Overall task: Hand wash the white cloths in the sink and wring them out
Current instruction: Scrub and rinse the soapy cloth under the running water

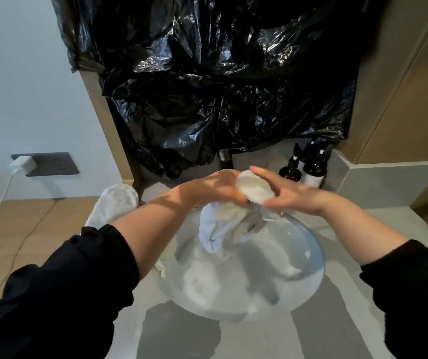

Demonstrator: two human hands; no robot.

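black plastic sheet [207,81] covers wall behind | glass sink [314,257] holds soaked cloths | white cloth [223,226] held above sink, hanging down | left hand [215,189] clenched on it | right hand [285,193] clamps its top

Glossy, crinkled black plastic sheeting [220,81] is hanging above the smooth matt grey worktop [259,338]; the white cloth [223,224] is looking soft terry.
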